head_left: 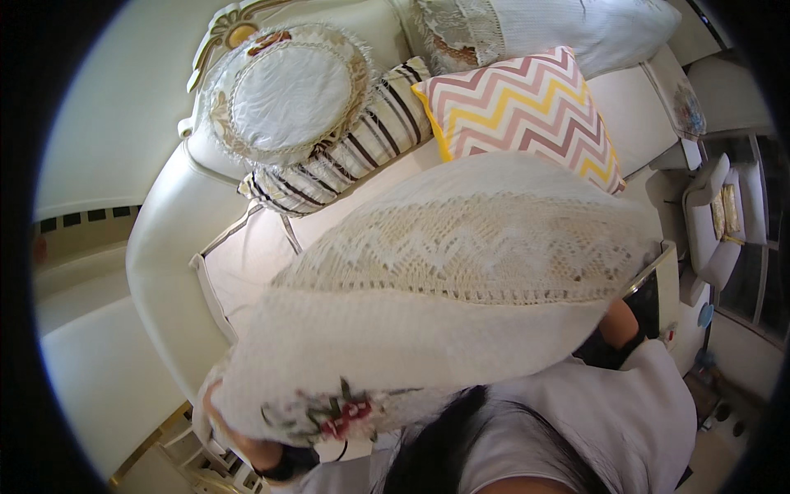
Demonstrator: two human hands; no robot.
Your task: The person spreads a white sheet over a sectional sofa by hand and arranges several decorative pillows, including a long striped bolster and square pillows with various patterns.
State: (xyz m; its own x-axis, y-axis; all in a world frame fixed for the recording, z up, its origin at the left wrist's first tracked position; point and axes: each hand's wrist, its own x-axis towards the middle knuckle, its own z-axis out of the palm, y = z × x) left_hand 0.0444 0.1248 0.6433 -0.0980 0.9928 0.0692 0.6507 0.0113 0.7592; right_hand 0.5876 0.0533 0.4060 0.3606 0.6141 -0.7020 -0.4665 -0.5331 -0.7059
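A large cream pillow [395, 333] is held up in front of me, with a wide openwork lace band across it and red and green embroidered flowers near its lower edge. At the pillow's lower left corner, my left hand [220, 407] is closed on the fabric, a dark band round its wrist. My right hand goes in behind the pillow's right end; only the wrist and part of the forearm show, and its fingers are hidden.
Behind the pillow stands a cream sofa [160, 247] with a carved frame. On it lie a round fringed cushion [292, 103], a black-and-white striped cushion [362, 140], a zigzag-patterned cushion [527, 111] and a white lace-trimmed pillow [568, 33]. A pale chair [704, 222] stands at the right.
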